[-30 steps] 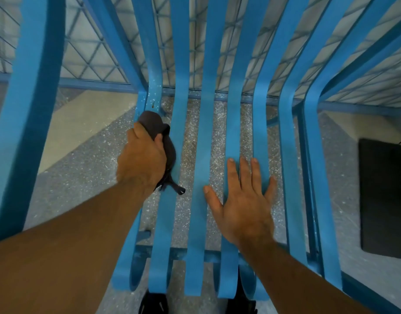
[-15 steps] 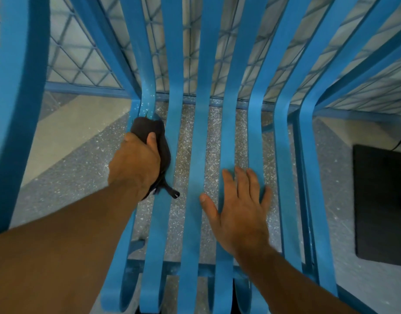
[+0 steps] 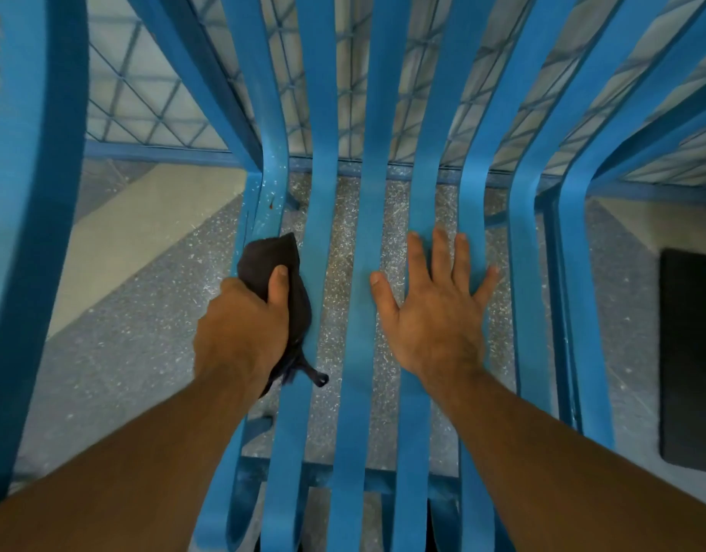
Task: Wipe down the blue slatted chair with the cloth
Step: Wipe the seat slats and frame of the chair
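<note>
— Left hand (image 3: 243, 324)?
— Curled into a fist round the dark cloth (image 3: 269, 255), thumb laid along the top, forearm reaching in from the lower left. Pressing the wad onto the leftmost seat slats of the blue slatted chair (image 3: 361, 233).
— Right hand (image 3: 431, 312)?
— Flat, palm down, fingers (image 3: 439, 253) straight and spread over the slats just right of the chair's middle, thumb tip on the middle slat. Holding nothing.
— Loose end of the cloth?
— Trailing out below the fist, ending in a small loop.
— Around the chair?
— Speckled grey floor (image 3: 144, 332) beneath the slats, wire mesh (image 3: 144, 105) behind the backrest, black mat (image 3: 690, 352) to its right.
</note>
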`<state>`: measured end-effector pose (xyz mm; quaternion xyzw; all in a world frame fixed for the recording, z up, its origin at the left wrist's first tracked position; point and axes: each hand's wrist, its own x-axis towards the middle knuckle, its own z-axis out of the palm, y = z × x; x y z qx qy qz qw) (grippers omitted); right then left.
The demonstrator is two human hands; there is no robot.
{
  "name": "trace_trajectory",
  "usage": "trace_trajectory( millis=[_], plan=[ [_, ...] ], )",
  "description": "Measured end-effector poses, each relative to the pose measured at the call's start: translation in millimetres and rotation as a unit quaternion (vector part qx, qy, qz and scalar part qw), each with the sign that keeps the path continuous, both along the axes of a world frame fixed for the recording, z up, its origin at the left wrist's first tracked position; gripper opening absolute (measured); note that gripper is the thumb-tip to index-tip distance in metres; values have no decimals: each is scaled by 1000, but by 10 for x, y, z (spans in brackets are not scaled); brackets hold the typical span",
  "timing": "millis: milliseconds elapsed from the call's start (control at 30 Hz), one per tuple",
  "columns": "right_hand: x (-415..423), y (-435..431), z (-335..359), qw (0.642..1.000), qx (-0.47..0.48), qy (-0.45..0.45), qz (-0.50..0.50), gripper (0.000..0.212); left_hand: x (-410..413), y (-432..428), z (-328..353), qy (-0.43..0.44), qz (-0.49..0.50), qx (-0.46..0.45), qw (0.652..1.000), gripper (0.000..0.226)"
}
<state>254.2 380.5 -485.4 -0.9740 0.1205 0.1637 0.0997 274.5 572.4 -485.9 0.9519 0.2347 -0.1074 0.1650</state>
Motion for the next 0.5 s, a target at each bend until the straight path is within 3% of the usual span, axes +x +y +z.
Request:
trace_trajectory(
  millis=[267,500],
  plan=[
    [-14,13,19,1000,5,-6,11,77,681,-200,19,2,-34,-42,999,45],
    [-11,23,-17,1000,13,-22,2,77,1444,-396,-74,-73,-43,-73,994,55]
  ],
)
